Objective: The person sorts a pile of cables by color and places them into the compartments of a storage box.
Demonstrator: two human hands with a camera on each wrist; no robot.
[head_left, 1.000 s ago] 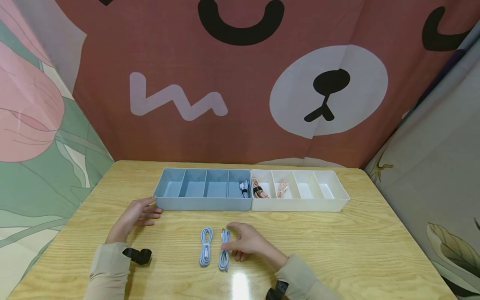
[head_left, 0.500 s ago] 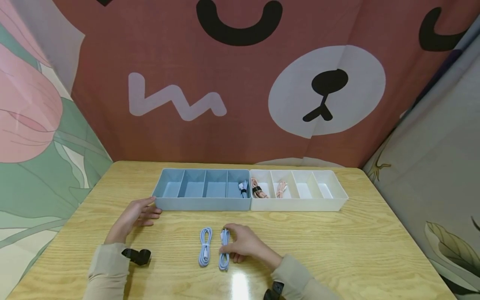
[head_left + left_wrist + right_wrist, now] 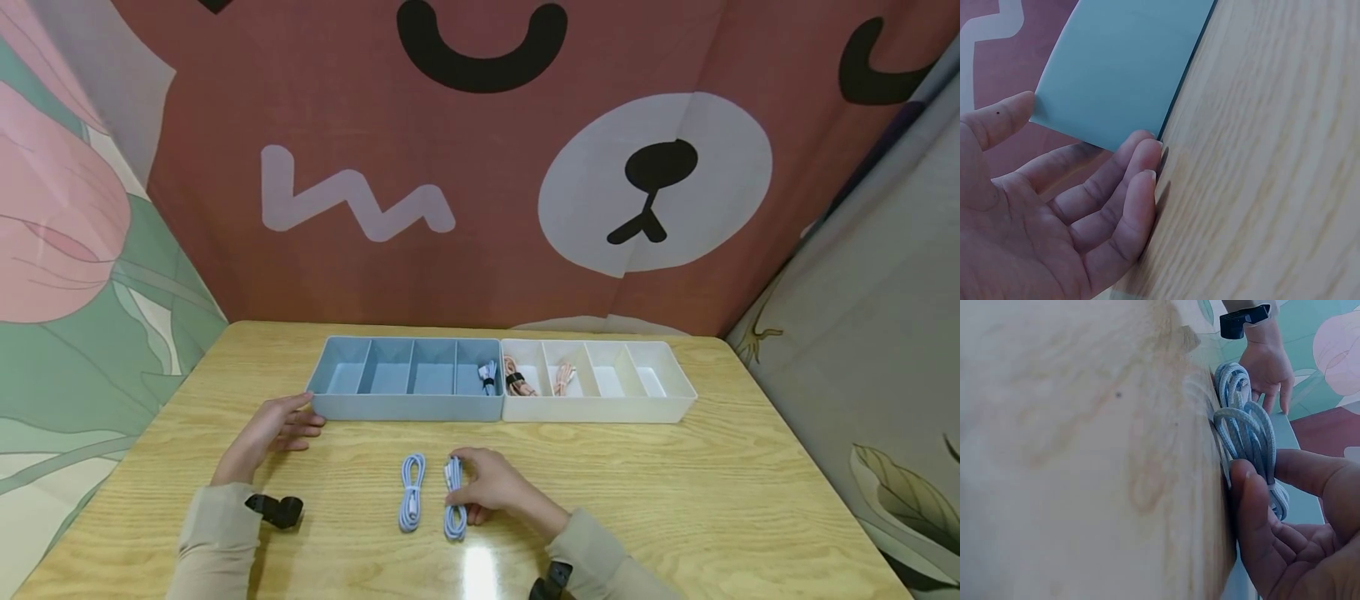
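Observation:
Near the middle of the table, in the head view, two light-blue cables lie coiled side by side. My right hand point(image 3: 491, 487) pinches the right-hand coiled cable point(image 3: 455, 525) between thumb and fingers. In the right wrist view that cable point(image 3: 1247, 434) stands between thumb and fingertips, its loops bunched by a band. The other coiled cable point(image 3: 411, 500) lies just to its left, untouched. My left hand point(image 3: 273, 429) touches the left end of the blue divided box point(image 3: 405, 408). Its fingers, loosely bent, rest at the box's point(image 3: 1116, 69) lower corner in the left wrist view.
A white divided box point(image 3: 600, 410) adjoins the blue one on the right. Pinkish cables point(image 3: 519, 379) lie in its two left compartments. A small cable with a black strap point(image 3: 488, 377) sits in the blue box's rightmost compartment. A printed curtain point(image 3: 480, 275) hangs behind the table.
The cable in my right hand has shifted slightly to the right, away from the other coil. My left hand has stayed at the blue box's end.

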